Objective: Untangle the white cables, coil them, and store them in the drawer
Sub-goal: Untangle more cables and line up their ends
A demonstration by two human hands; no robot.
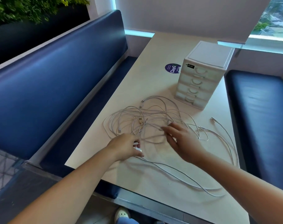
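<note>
White cables, head view: thin white cables [147, 120] lie in a loose tangle of overlapping loops on the pale laminate table [153, 62], with long strands trailing toward its near edge.
Handling: likely light, limp and smooth-jacketed. Loops would drag their neighbours, so a hard pull could tighten a knot.
Where to hold: the stiff plugs look best, feeding one end back through the loops.
Left hand [126, 147]: fingers curled, pinching small white plug ends [137, 143] at the tangle's near side.
Right hand [181, 138]: fingers spread and fairly straight, tips on strands mid-tangle, gripping nothing.
Free plug [213, 118]: lies apart, off to the right.
Small white plastic drawer unit [202, 75]: stands just beyond the tangle, its stacked drawers all apparently closed.
Stage: untangling barely started, and nothing is coiled.
</note>
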